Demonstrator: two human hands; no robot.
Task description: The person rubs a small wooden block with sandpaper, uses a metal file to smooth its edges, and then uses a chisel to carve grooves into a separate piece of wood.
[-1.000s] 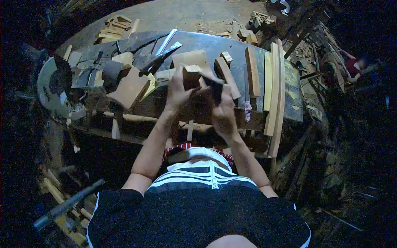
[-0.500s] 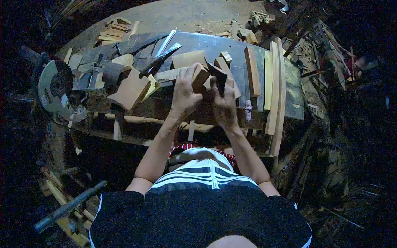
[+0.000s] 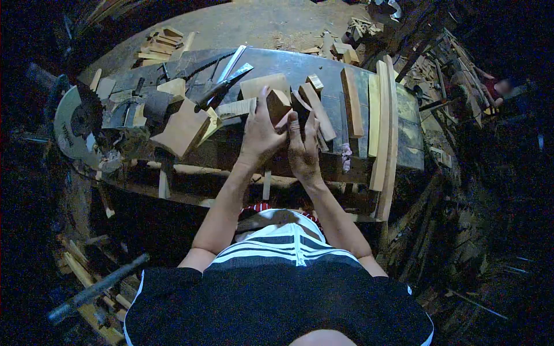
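A wooden block is in my left hand, its end grain tilted up, with the thumb and fingers around its near side. Close on its right, my right hand is closed on a dark bent sheet that looks like sandpaper. The thumb lies along the sheet and the fingers are partly hidden behind it. Both hands are near each other over the bench's front edge. Behind the block lies a flat pale board, and a short strip of wood lies left of my left hand.
On the bench lie a handsaw, a chisel-like tool and a shaped wood piece. A circular saw stands at the left end. Long strips lie at the right; another person's arm shows far right.
My right hand has moved slightly down and left, closer to my left hand. The dark sheet now looks more curved, and the block has turned slightly upright.
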